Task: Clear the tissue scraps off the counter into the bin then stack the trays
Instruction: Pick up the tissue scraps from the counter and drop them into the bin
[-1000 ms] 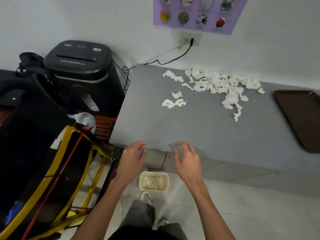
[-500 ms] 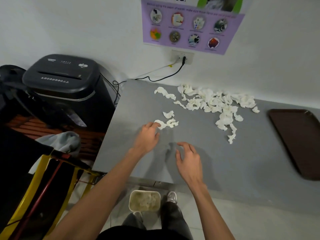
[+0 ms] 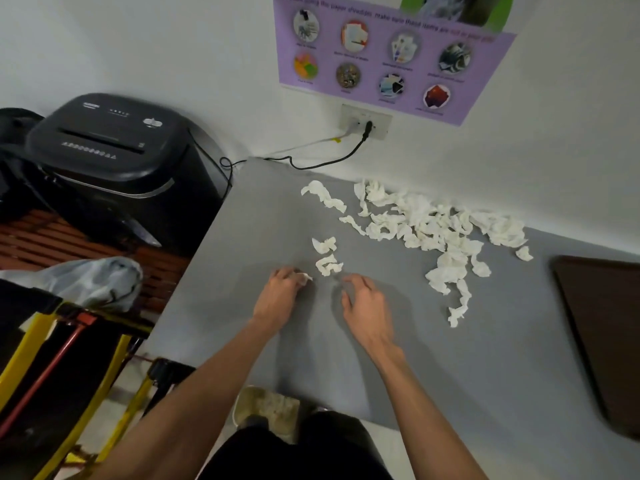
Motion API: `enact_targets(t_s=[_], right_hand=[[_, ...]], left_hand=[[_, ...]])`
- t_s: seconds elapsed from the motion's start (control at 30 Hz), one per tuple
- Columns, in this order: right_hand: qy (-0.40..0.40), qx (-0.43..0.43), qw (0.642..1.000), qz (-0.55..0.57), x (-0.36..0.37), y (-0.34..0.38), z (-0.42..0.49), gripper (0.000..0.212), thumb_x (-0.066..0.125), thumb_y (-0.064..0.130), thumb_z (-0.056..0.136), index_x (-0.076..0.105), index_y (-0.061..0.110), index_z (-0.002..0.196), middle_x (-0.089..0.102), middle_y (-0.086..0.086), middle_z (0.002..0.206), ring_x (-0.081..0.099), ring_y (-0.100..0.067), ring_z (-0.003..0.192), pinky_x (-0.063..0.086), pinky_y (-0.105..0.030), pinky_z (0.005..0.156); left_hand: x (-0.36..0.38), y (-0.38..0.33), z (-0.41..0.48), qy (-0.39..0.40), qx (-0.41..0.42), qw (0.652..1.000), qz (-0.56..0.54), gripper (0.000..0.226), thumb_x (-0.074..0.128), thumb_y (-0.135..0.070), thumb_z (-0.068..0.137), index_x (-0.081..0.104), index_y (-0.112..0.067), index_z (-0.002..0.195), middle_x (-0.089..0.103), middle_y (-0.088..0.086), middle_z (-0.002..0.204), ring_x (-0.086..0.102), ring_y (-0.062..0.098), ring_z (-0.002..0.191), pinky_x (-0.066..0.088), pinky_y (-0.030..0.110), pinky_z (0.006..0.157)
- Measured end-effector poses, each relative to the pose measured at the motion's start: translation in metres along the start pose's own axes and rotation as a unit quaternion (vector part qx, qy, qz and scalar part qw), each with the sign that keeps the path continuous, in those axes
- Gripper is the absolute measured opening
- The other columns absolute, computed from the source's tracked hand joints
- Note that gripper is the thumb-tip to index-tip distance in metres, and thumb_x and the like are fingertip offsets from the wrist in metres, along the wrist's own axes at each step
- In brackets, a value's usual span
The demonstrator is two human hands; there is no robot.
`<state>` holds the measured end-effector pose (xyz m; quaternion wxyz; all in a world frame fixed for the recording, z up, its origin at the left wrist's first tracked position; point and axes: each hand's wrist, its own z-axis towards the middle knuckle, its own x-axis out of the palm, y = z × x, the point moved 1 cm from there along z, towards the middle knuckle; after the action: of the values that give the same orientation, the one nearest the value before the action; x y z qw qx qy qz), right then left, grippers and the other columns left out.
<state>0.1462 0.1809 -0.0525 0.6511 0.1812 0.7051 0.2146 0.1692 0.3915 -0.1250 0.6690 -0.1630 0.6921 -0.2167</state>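
**On the grey counter (image 3: 242,271): tissue scraps (image 3: 433,226), two hands, one tray (image 3: 602,334)**

Tissue scraps. White, crumpled, torn in twisted strips. The main heap lies at 1 o'clock from the hands, along the far edge near the wall, with a tail of strips trailing toward 3 o'clock. Two loose pieces (image 3: 327,256) sit at 12 o'clock, just beyond the fingertips and apart from the heap.

Left hand (image 3: 282,296). Knuckles up, fingers curled, pinching one small scrap (image 3: 304,278) against the counter.

Right hand (image 3: 363,303). Just beside the left, fingers loosely bent with tips down at the surface; nothing in them.

Bin (image 3: 266,408). Small, beige, at 6 o'clock below the counter's near edge, white scraps inside; partly hidden by dark clothing.

Tray. Dark brown, flat on the counter at 3 o'clock, well apart from the hands, cut off by the frame.

Edges and room. The left edge runs from the far corner at 11 o'clock down to 7 o'clock; a black shredder (image 3: 107,147) stands past it at 10 o'clock. Open grey surface lies between the left hand and that edge, between the right hand and the tray, and under both forearms down to the near edge.
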Motion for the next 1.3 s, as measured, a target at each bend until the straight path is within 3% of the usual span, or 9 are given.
enact_targets(t_s=[0.2,0.33,0.5,0.63,0.77,0.93,1.0,1.1,1.3], right_hand=[[0.05,-0.054,0.996,-0.042,0.028,0.006,0.042,0.043,0.057,0.013,0.1,0.06,0.031,0.139,0.056,0.001,0.146,0.062,-0.031,0.121,0.055,-0.043,0.096],[0.094,-0.109,0.984,-0.107,0.053,0.002,0.063,0.061,0.054,-0.005,0.093,0.058,0.026,0.144,0.049,-0.002,0.153,0.053,-0.03,0.13,0.052,-0.045,0.103],[0.109,-0.096,0.983,-0.113,0.066,-0.02,0.056,0.038,0.05,-0.006,0.097,0.067,0.004,0.129,0.064,-0.016,0.131,0.055,-0.035,0.127,0.047,-0.04,0.105],[0.086,-0.071,0.989,-0.1,0.063,-0.033,0.031,0.029,0.045,0.001,0.101,0.069,0.006,0.118,0.061,-0.013,0.122,0.054,-0.033,0.115,0.047,-0.041,0.095],[0.046,0.023,0.999,-0.004,0.058,-0.02,-0.014,0.027,0.056,-0.008,0.087,0.074,0.012,0.083,0.067,-0.004,0.093,0.063,-0.027,0.094,0.044,-0.017,0.077],[-0.053,0.037,0.994,0.083,0.06,0.02,-0.106,0.02,0.072,0.0,0.092,0.083,0.014,0.102,0.077,-0.001,0.106,0.069,-0.015,0.097,0.051,-0.024,0.095],[-0.078,0.056,0.989,0.114,0.071,0.037,-0.145,0.02,0.074,0.004,0.093,0.083,0.017,0.103,0.077,0.003,0.105,0.069,-0.009,0.093,0.051,-0.018,0.093],[-0.103,0.074,0.984,0.127,0.095,0.058,-0.199,0.018,0.077,0.009,0.092,0.083,0.024,0.1,0.077,0.008,0.101,0.07,-0.003,0.086,0.048,-0.006,0.086],[-0.092,0.144,0.972,0.163,0.145,0.083,-0.292,0.017,0.077,0.014,0.095,0.082,0.028,0.102,0.076,0.01,0.099,0.07,-0.001,0.084,0.056,-0.018,0.083]], left_hand=[[-0.006,-0.003,-0.02,-0.02,-0.021,0.999,0.043,0.021,0.071,-0.002,0.09,0.08,-0.014,0.104,0.073,0.009,0.107,0.065,0.034,0.099,0.053,0.037,0.087],[-0.01,-0.005,-0.027,-0.003,-0.041,0.999,0.02,0.021,0.075,-0.005,0.088,0.081,-0.02,0.101,0.072,0.007,0.099,0.066,0.032,0.093,0.054,0.036,0.08],[-0.009,0.003,-0.042,-0.024,-0.096,0.994,-0.052,0.017,0.076,-0.014,0.088,0.08,-0.023,0.102,0.077,0.005,0.1,0.073,0.03,0.093,0.058,0.035,0.082],[-0.013,0.003,-0.062,-0.04,-0.114,0.989,-0.081,0.014,0.076,-0.016,0.091,0.078,-0.023,0.102,0.08,-0.001,0.102,0.074,0.023,0.095,0.057,0.034,0.083],[-0.025,0.005,-0.091,-0.056,-0.131,0.982,-0.126,0.012,0.081,-0.017,0.087,0.08,-0.022,0.098,0.08,-0.005,0.096,0.075,0.015,0.092,0.055,0.029,0.081],[-0.048,0.017,-0.139,-0.068,-0.122,0.976,-0.165,0.011,0.084,-0.018,0.085,0.08,-0.021,0.094,0.079,-0.009,0.088,0.071,0.002,0.082,0.044,0.007,0.074],[-0.058,0.025,-0.167,-0.068,-0.121,0.972,-0.19,0.012,0.084,-0.017,0.085,0.081,-0.022,0.096,0.075,-0.018,0.086,0.066,-0.011,0.08,0.041,0.0,0.074],[-0.068,0.043,-0.212,-0.069,-0.1,0.967,-0.222,0.012,0.082,-0.017,0.088,0.08,-0.024,0.097,0.074,-0.022,0.089,0.068,-0.012,0.084,0.049,0.008,0.078],[-0.079,0.074,-0.308,-0.025,-0.088,0.971,-0.219,0.021,0.072,-0.01,0.095,0.081,-0.025,0.106,0.076,-0.016,0.105,0.068,-0.005,0.098,0.048,0.006,0.086]])
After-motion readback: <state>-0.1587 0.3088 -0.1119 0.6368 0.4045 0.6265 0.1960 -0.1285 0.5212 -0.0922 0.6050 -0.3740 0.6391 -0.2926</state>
